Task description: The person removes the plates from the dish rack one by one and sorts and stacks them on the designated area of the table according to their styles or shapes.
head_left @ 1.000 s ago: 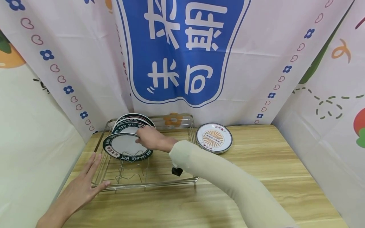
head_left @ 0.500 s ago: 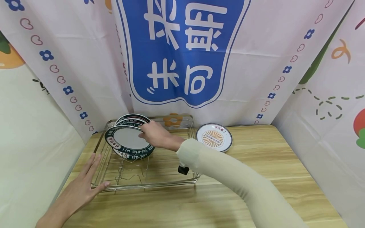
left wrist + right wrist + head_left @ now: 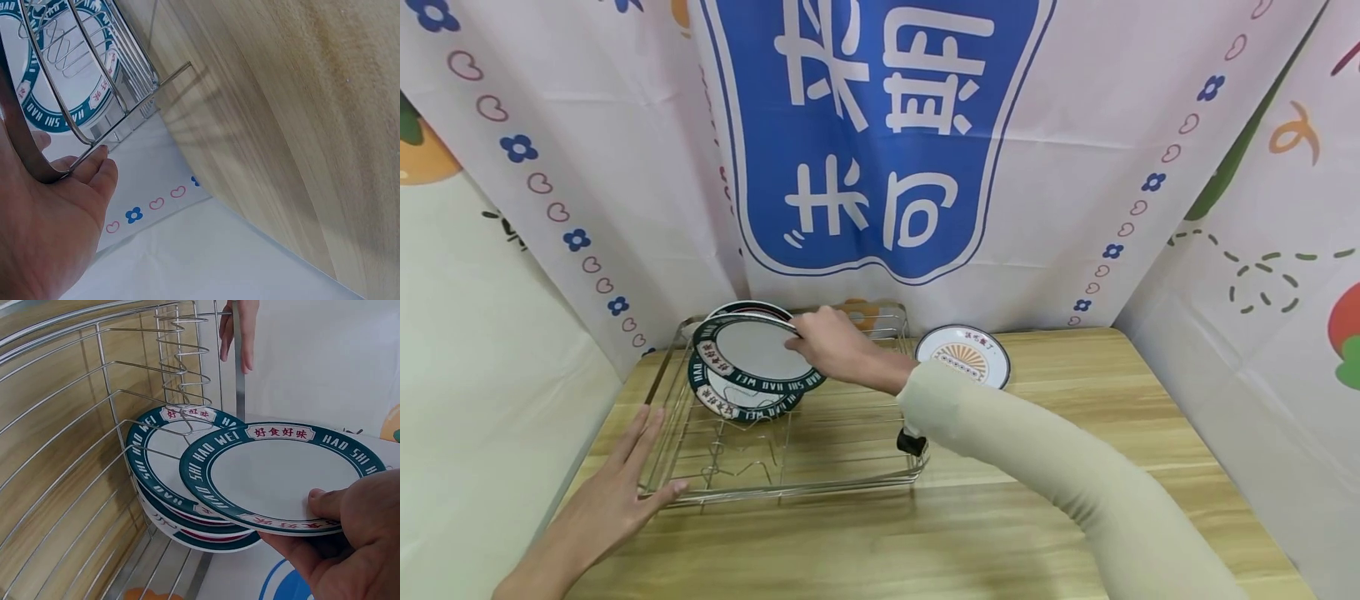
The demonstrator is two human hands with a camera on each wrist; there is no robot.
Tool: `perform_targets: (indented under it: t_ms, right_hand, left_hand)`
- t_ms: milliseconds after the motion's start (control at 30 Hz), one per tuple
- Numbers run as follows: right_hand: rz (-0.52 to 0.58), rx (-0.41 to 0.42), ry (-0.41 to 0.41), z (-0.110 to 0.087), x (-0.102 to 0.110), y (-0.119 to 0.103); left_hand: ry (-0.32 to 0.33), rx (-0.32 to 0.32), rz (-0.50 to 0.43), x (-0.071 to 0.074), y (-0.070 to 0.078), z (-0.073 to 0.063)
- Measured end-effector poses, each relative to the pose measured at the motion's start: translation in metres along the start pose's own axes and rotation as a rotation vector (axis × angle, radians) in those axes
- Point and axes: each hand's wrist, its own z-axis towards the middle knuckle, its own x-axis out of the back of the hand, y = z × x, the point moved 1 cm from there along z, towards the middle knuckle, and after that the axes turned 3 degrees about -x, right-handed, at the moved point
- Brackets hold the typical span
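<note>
My right hand (image 3: 835, 343) pinches the right rim of a white plate (image 3: 760, 348) with a dark green lettered border. In the right wrist view, the thumb lies on the plate's face and the fingers go underneath. This plate is tilted above several matching plates (image 3: 164, 456) leaning in the left part of a wire dish rack (image 3: 805, 485), and it partly covers them in the head view. At the rack's front left corner my left hand (image 3: 606, 500) rests against the metal frame, fingers straight and thumb spread along the front rail.
To the right of the rack, plates with an orange sunburst design (image 3: 992, 360) lie on the wooden table (image 3: 1075, 417), partly behind my right sleeve. A printed cloth (image 3: 1037, 208) hangs close behind the rack. A black piece (image 3: 912, 442) shows below my right wrist.
My right hand has lifted the green-rimmed plate up and to the right, from the front of the leaning plates. More of the plate behind now shows below it. My left hand stays put.
</note>
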Motion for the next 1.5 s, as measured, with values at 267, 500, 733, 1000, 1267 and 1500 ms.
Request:
perform_targets:
  t_ms: [267, 500, 733, 1000, 1267, 1500]
  right_hand:
    - [0.021, -0.040, 0.026, -0.016, 0.025, 0.009]
    - [0.037, -0.069, 0.065, -0.032, 0.050, 0.023]
    - [0.039, -0.090, 0.138, -0.051, 0.078, 0.042]
    - [0.021, -0.142, 0.202, -0.070, 0.108, 0.067]
    - [0.008, -0.279, 0.229, -0.090, 0.133, 0.094]
    - [0.006, -0.367, 0.248, -0.108, 0.153, 0.126]
  left_hand:
    - [0.005, 0.001, 0.011, -0.001, -0.001, 0.001]
    - [0.006, 0.002, 0.001, -0.002, 0.000, 0.001]
    - [-0.005, 0.010, 0.006, -0.002, 0.000, 0.001]
    - [-0.004, 0.005, 0.002, -0.002, -0.001, 0.001]
    - [0.011, -0.008, 0.002, -0.003, -0.002, 0.001]
    - [0.003, -0.006, 0.015, -0.003, -0.001, 0.001]
